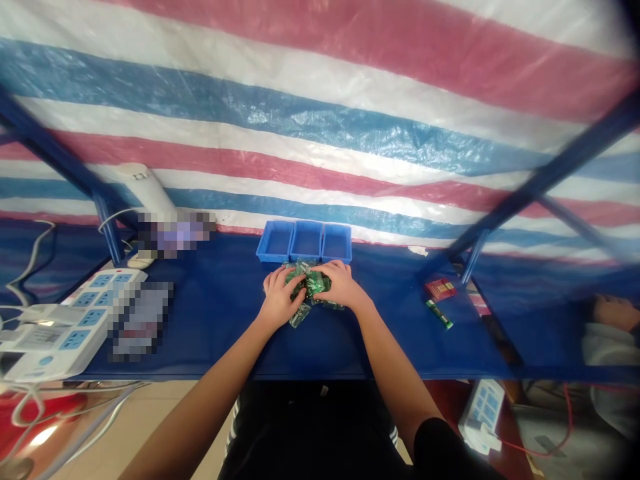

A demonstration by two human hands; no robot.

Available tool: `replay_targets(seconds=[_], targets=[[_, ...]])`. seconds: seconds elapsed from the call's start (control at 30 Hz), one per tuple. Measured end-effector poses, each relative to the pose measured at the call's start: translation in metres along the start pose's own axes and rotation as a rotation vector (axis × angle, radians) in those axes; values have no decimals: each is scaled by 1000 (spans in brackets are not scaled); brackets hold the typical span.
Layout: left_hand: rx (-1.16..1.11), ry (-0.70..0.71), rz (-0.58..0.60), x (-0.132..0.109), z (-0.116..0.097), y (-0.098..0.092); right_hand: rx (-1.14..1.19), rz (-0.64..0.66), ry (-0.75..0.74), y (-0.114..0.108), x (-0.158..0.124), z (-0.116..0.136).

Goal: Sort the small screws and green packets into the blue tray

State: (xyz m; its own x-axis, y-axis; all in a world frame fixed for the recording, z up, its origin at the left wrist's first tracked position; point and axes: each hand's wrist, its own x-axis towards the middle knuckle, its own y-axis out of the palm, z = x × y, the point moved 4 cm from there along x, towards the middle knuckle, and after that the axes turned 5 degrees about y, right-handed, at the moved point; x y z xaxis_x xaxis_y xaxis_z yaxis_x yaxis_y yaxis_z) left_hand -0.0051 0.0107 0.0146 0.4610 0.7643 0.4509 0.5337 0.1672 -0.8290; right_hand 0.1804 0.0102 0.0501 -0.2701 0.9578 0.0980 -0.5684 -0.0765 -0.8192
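A heap of small green packets (309, 285) lies on the blue table (225, 333), just in front of three blue bins (305, 241) set side by side. My left hand (280, 298) rests on the left side of the heap with fingers curled over the packets. My right hand (340, 283) covers the right side, fingers also bent around them. One packet (299, 317) sticks out below my left hand. The two hands cup the heap between them.
A white power strip (65, 327) with blue sockets and cables sits at the left. A red pack (440, 289) and a green lighter-like stick (439, 314) lie to the right. Another person's hand (615, 312) shows at the far right. A striped tarp hangs behind.
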Motion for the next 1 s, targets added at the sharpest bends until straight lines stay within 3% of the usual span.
replay_targets(seconds=[0.23,0.33,0.43,0.63,0.83,1.0], targets=[[-157,-24,-121,13,9,-13,380,-230,48,0,-12,-13],[-380,-95,-55,30,12,-12,573,-283,35,4,-12,-17],[-729,-182,45,47,6,1,694,-287,13,8,-10,-16],[-901,-227,-169,52,-3,18,703,-334,37,6,-10,-15],[-940,-330,-224,37,4,21,743,-419,224,19,-4,-31],[-958,-375,-225,36,5,26,723,-475,249,25,-3,-38]])
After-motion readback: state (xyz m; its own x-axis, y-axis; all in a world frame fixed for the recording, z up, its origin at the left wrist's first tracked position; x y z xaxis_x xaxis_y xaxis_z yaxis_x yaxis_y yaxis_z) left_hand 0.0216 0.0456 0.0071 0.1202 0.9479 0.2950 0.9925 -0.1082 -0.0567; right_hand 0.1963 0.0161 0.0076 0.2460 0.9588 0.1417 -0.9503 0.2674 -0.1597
